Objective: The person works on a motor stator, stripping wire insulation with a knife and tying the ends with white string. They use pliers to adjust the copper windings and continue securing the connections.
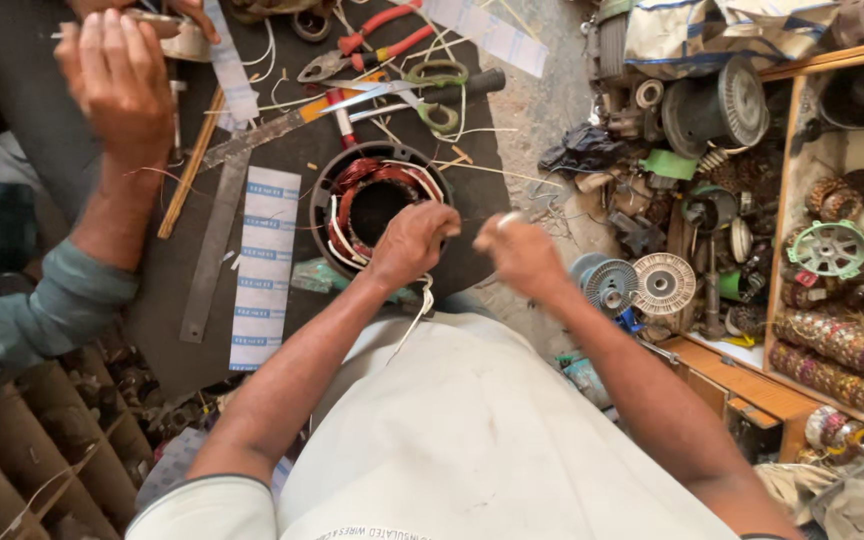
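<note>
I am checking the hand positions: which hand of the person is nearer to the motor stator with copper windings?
Left. The left hand rests at the rim of the stator, while the right hand is off to its right, apart from it.

A single head-worn camera looks steeply down from close above the person's own forearms onto the dark tabletop [177, 300], with shelves of parts [832, 300] along the right edge.
</note>
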